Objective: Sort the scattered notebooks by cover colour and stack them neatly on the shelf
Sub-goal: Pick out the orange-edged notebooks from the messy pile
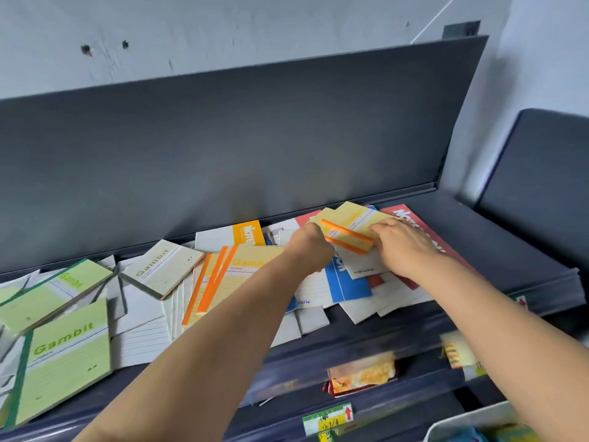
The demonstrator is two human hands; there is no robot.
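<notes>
Notebooks lie scattered along a dark shelf. Both hands hold two yellow notebooks with orange spines at the back right. My left hand grips their left end, fingers curled under. My right hand grips their right end. Under them lie a blue notebook and a red notebook. Two more yellow, orange-spined notebooks lie in the middle. A cream notebook and three green Gambit notebooks lie to the left. An orange notebook sits at the back.
White lined notebooks lie face down between the coloured ones. The shelf's dark back panel rises behind. A lower shelf holds snack packets and a price tag. A white bin stands at the bottom right.
</notes>
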